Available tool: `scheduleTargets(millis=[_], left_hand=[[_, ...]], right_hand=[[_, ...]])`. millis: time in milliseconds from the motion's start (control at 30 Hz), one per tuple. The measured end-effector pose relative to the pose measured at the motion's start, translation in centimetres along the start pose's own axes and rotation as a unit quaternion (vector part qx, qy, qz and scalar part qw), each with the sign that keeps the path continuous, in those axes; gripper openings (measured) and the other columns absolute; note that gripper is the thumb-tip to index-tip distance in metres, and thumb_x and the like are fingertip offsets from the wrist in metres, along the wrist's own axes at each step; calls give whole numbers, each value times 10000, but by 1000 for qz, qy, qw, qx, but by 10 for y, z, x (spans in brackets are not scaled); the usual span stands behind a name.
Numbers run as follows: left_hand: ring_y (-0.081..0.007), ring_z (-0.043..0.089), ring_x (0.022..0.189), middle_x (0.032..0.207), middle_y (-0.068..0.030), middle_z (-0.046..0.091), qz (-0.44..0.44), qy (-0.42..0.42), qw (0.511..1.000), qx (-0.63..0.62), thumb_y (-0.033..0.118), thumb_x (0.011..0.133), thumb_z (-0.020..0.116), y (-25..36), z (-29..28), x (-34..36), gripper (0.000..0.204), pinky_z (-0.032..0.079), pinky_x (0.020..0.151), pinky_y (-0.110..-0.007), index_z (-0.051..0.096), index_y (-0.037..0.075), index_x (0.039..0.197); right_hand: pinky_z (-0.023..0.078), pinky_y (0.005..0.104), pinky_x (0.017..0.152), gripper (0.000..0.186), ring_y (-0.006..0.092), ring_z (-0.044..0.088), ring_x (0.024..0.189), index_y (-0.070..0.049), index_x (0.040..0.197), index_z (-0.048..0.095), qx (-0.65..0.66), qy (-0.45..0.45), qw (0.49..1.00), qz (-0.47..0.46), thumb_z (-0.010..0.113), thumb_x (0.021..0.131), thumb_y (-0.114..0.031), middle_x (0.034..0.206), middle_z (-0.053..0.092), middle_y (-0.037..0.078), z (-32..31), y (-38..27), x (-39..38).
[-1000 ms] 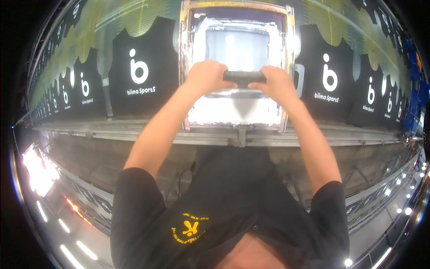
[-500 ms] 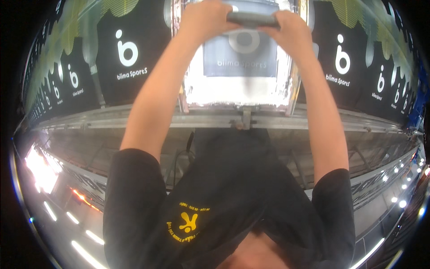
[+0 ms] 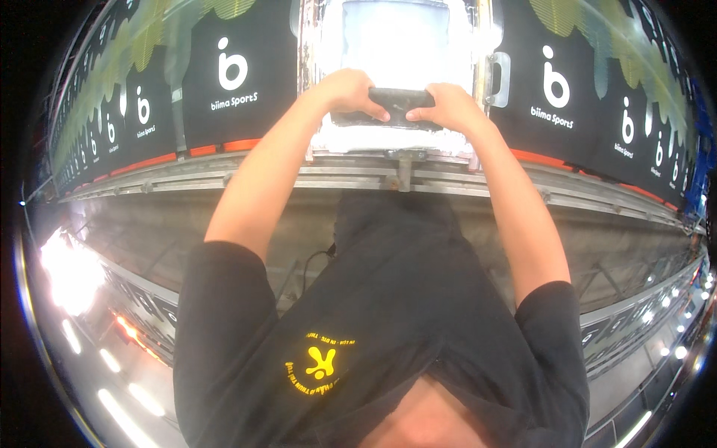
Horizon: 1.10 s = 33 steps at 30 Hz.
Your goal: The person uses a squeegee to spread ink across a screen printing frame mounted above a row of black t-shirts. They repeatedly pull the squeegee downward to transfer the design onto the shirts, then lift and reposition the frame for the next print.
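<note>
My left hand and my right hand grip the two ends of a dark squeegee. Both thumbs press on its near face, with the fingers behind. The squeegee's lower edge is over the near part of a screen printing frame, across its width. White ink is smeared along the frame's inner edges, and the mesh beyond the squeegee looks pale and overexposed. Contact between blade and mesh is hidden.
Black printed fabric panels with white marks and yellow-green shapes line the long table on both sides. A metal rail runs along the table's near edge, with a bracket in front of the frame. A clear tab sticks out right of the frame.
Both hands have drawn the squeegee toward me, from the far part of the screen to its near part. Mesh that showed a dark design is now whitish. The view has shifted slightly.
</note>
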<state>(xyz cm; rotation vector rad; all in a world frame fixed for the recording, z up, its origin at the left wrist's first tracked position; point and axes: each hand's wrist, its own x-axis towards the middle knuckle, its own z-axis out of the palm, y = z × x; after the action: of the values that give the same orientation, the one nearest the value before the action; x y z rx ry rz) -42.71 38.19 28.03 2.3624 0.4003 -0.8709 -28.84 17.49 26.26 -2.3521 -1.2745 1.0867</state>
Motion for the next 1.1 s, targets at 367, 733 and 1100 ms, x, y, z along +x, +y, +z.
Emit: scheduleTargets(millis=[367, 733, 1100], left_hand=[[-355, 731, 869, 840, -159, 746, 108, 177, 975, 83, 624, 736, 816, 7, -126, 58, 610, 562, 791, -466, 783, 52, 944], [-324, 705, 932, 912, -84, 703, 116, 372, 908, 156, 527, 853, 766, -15, -98, 82, 448, 583, 775, -468, 717, 86, 908], [-272, 607, 856, 897, -51, 587, 198, 508, 836, 68, 61, 711, 676, 6, 141, -73, 238, 510, 770, -397, 619, 97, 939]], right_hand=[[531, 306, 864, 405, 136, 674, 910, 27, 1088, 735, 241, 459, 839, 167, 737, 1000, -369, 988, 755, 92, -56, 120, -3], [263, 224, 405, 393, 17, 348, 475, -5, 1237, 662, 496, 313, 779, 223, 718, 1018, -326, 651, 447, -80, -52, 95, 1], [535, 264, 647, 355, 123, 655, 736, 31, 1206, 702, 402, 445, 795, 90, 711, 1011, -265, 923, 724, 76, -54, 107, 30]])
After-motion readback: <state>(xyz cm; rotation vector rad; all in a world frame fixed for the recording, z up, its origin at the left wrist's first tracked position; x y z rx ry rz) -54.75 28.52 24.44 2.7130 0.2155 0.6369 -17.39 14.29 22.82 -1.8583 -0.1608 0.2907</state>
